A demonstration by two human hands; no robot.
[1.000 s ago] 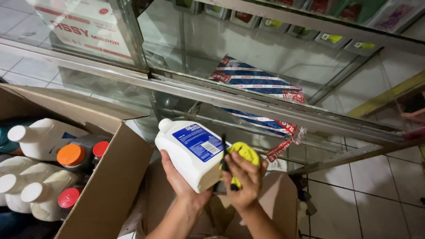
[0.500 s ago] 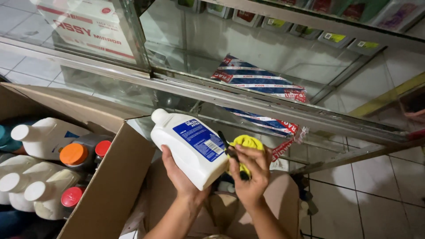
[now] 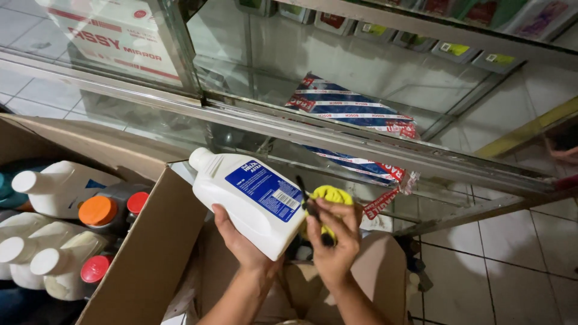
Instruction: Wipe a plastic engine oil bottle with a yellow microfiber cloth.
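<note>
Now cradling white bottle (image 3: pixel 250 201) from beneath in left hand (image 3: pixel 241 244), above the open cardboard box (image 3: pixel 150 253) edge, right hand (image 3: pixel 334 241) pinching black pen (image 3: pixel 313 210) and yellow cloth (image 3: pixel 331 198); likely heavy, smooth, slippery, best gripped around body.

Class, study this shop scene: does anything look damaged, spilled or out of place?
No spill shows. The white bottle in the left hand looks intact. One oddity: the taped blue package in the glass cabinet has torn tape ends hanging loose.
</note>
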